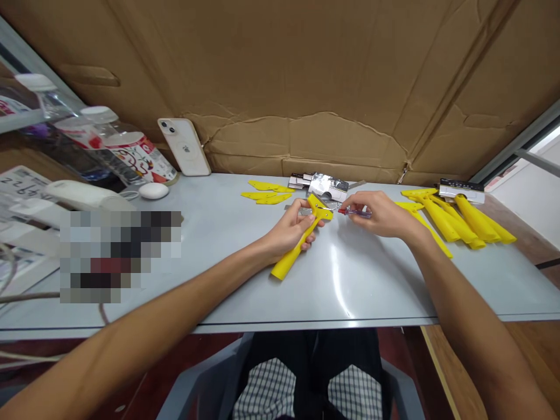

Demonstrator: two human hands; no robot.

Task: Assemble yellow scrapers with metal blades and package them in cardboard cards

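My left hand (284,232) is closed round a yellow plastic scraper (289,263), its handle slanting down toward the table's front edge. Screws show in the scraper's wide head. In my right hand (381,213) is a screwdriver (359,214) with a clear purplish handle and a red collar. Its shaft points left at the scraper head; whether the tip sits in a screw I cannot tell. Several flat yellow pieces (275,199) lie beyond my left hand. Behind the scraper are small foil and paper packets (328,186), with thin metal strips near them.
Several yellow scraper handles (441,220) lie at the right, beside another packet (461,190). A white phone (186,147) leans on the cardboard wall (332,70). Plastic bottles (140,157), a white mouse (153,191) and a blurred patch (118,256) are on the left.
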